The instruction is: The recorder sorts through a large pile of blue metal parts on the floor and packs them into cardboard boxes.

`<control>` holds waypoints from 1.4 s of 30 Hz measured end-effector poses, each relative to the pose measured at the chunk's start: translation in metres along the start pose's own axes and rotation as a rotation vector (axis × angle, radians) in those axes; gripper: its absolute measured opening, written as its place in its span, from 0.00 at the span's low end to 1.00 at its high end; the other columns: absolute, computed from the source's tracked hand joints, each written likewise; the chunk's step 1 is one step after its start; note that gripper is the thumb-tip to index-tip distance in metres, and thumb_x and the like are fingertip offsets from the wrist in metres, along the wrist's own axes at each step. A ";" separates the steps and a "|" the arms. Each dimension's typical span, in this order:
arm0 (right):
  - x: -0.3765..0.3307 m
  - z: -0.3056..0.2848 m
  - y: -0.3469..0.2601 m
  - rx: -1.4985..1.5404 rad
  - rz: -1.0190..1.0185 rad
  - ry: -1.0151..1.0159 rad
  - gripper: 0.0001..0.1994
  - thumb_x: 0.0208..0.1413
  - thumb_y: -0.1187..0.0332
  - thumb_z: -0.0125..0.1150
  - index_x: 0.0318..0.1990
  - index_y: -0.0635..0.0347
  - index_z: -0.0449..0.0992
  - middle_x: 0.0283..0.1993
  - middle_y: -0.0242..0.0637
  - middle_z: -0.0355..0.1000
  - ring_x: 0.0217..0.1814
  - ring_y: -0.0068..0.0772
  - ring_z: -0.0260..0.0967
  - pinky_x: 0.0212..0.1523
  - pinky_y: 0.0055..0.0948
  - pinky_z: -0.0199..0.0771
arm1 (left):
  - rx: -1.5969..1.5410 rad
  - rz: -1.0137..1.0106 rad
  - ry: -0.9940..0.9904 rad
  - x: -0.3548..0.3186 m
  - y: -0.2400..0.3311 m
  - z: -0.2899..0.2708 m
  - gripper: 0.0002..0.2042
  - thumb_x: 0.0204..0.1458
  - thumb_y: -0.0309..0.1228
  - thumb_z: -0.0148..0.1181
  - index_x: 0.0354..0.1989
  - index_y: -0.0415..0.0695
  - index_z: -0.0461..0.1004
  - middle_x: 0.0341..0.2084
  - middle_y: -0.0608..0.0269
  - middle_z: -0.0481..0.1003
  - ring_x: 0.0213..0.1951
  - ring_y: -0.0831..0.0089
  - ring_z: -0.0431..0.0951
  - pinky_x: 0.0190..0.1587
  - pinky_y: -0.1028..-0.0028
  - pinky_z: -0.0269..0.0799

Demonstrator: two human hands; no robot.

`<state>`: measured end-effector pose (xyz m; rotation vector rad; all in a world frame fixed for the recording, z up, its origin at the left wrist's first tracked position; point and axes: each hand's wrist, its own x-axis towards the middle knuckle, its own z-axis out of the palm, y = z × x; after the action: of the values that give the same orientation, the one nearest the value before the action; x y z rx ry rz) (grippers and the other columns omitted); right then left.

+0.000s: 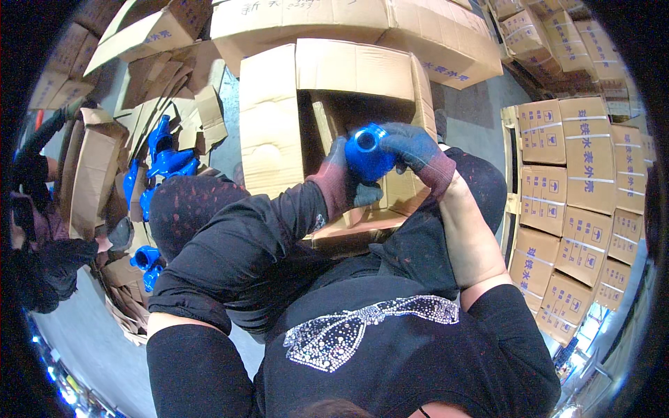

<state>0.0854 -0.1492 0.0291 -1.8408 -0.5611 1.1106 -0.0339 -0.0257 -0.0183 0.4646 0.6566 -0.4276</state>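
Both gloved hands closed on blue fitting (pixel 367 153), held above open carton (pixel 334 76): left hand (pixel 345 184) beneath, right hand (pixel 418 155) over top. Likely packing; lowering it in calls for clear aim.

- One view only is given, taken from a wide fisheye camera worn on the person's head; no second view is offered, so no shared part can be told.
- The scene is looked down upon steeply; the person's own chest and forearms are seen entering from the lower edge.
- The gloved hands are caught close, near the middle; the open cardboard box (pixel 334 104) lies just beyond them.
- Straight edges are bent toward the rim; the stacked cartons (pixel 585 181) at the right are curved; the corners are blacked out.
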 end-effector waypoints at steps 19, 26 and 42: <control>0.001 0.005 -0.005 0.015 -0.005 0.016 0.16 0.51 0.62 0.58 0.45 0.61 0.75 0.37 0.31 0.74 0.35 0.19 0.69 0.35 0.20 0.71 | -0.005 0.061 0.009 0.004 0.002 0.001 0.21 0.51 0.58 0.41 0.36 0.56 0.72 0.30 0.67 0.73 0.29 0.70 0.73 0.28 0.66 0.75; 0.003 0.002 0.005 -0.030 -0.018 0.033 0.18 0.50 0.60 0.58 0.46 0.61 0.75 0.37 0.32 0.74 0.34 0.20 0.69 0.31 0.20 0.71 | -0.013 0.035 -0.027 0.012 0.000 -0.004 0.20 0.50 0.56 0.43 0.35 0.55 0.71 0.29 0.66 0.73 0.29 0.70 0.73 0.27 0.66 0.75; -0.003 0.006 -0.008 -0.065 -0.043 0.013 0.18 0.50 0.63 0.55 0.46 0.63 0.74 0.39 0.36 0.73 0.38 0.24 0.70 0.41 0.24 0.71 | -0.035 0.000 -0.033 0.014 0.001 -0.009 0.23 0.53 0.58 0.37 0.40 0.55 0.71 0.33 0.66 0.74 0.33 0.70 0.74 0.34 0.64 0.74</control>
<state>0.0790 -0.1450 0.0362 -1.8820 -0.6330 1.0626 -0.0276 -0.0234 -0.0333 0.4237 0.6312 -0.4222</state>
